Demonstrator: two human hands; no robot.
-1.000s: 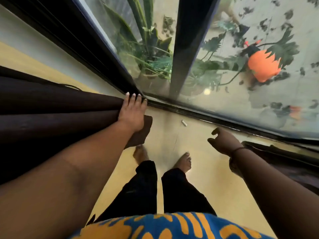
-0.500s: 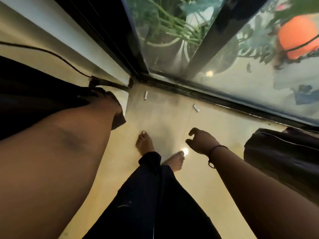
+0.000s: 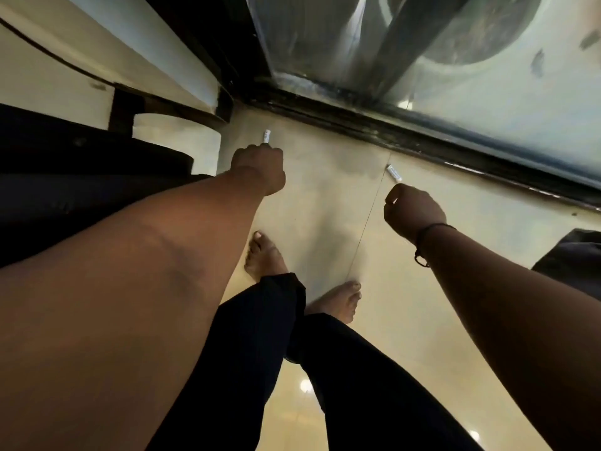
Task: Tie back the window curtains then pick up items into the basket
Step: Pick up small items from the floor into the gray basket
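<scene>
Two small white sticks lie on the cream floor by the window track. My left hand (image 3: 260, 167) reaches down to the left white stick (image 3: 266, 137), fingers curled at its near end; the back of the hand hides whether they pinch it. My right hand (image 3: 413, 206), with a black wrist band, hovers curled just short of the right white stick (image 3: 393, 173) and holds nothing. The dark left curtain (image 3: 65, 190) hangs bunched beside my left arm. A dark right curtain (image 3: 572, 255) shows at the right edge. No basket is in view.
The black window track (image 3: 422, 138) and the glass door (image 3: 487, 76) run across the top right. A black cable (image 3: 55, 56) crosses the cream wall at the left. My bare feet (image 3: 263, 255) stand on the glossy floor below the hands.
My left hand has left the curtain and dropped to the left white stick. My right hand moved forward towards the other stick. The view tipped further down to the floor.
</scene>
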